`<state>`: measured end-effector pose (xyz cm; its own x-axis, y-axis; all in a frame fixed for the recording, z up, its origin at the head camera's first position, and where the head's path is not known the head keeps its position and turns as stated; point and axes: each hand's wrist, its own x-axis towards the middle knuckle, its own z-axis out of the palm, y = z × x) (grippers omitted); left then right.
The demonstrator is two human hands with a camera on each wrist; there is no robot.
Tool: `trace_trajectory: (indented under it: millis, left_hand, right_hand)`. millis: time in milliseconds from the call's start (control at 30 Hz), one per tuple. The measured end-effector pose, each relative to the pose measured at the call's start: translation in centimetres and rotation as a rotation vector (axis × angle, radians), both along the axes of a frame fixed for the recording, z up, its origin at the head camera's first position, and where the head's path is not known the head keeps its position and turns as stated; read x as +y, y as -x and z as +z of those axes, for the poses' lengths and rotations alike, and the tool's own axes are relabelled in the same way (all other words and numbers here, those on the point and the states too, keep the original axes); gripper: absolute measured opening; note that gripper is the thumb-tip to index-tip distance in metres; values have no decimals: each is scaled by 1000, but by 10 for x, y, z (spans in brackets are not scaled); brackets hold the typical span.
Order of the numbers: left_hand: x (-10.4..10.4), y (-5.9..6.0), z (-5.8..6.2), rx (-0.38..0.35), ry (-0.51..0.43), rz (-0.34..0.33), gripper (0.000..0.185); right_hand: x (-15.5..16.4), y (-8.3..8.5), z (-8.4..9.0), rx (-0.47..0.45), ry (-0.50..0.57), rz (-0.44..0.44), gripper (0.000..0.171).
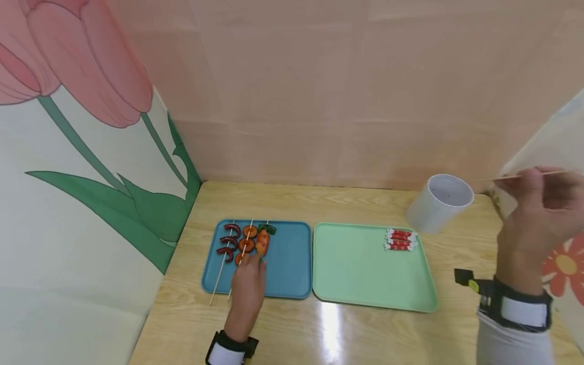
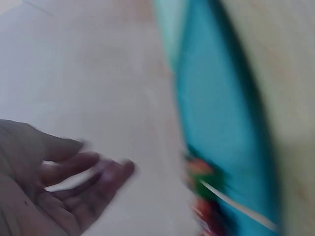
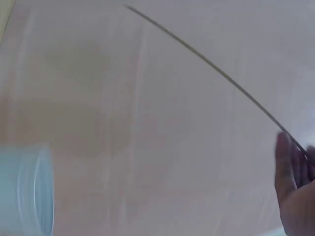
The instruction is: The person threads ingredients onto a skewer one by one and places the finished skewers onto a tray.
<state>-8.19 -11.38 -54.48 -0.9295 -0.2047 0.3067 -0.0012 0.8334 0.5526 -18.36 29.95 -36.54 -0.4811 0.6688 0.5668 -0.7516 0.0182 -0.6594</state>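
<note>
Over the front of the blue tray [image 1: 292, 263] hovers my left hand [image 1: 248, 286], its fingers loosely bent with nothing between them in the left wrist view. It overlaps the lower ends of the food skewers in the head view. Those are a skewer of dark red curved sausage pieces [image 1: 229, 241], one of round orange slices [image 1: 247, 245], and one with an orange-red chunk [image 1: 262, 242] and a green piece [image 1: 267, 229]. Raised at the right, my right hand [image 1: 534, 218] pinches a thin bare wooden skewer [image 3: 216, 69] near one end.
A white cup [image 1: 424, 213] stands at the back right of the wooden table [image 1: 292, 339]. Beside the blue tray lies a light green tray [image 1: 365, 279], with several red-and-white wrapped candies [image 1: 401, 240] in its back right corner. Walls of printed cloth [image 1: 319, 101] close in the table.
</note>
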Motion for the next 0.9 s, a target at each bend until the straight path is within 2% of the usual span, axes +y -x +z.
trace_trajectory:
  millis: [100, 167, 233, 300, 400, 567, 767, 900]
  left_hand:
    - [16, -3, 26, 221, -76, -133, 29]
    - [28, -4, 41, 335, -115, -247, 37]
    - [39, -4, 51, 411, -131, -352, 44]
    - [48, -2, 55, 443, -139, -430, 47]
    - [57, -1, 55, 442, -149, -475, 35]
    - [61, -2, 50, 427, -198, -470, 14]
    - [62, -2, 48, 407, -239, -521, 12]
    - [62, -2, 49, 368, -265, -556, 6]
  right_hand:
    - [-43, -27, -2, 26, -119, 315, 23]
    - [-70, -40, -12, 20, -222, 495, 19]
    - [-92, -50, -23, 3, -332, 606, 17]
    - [-110, -55, -33, 7, -391, 693, 15]
    - [-128, -61, -46, -4, -434, 770, 15]
    - [-140, -71, -56, -9, -399, 873, 13]
    - [-141, -78, -58, -6, -363, 898, 13]
    - [-137, -78, -59, 2, -366, 902, 14]
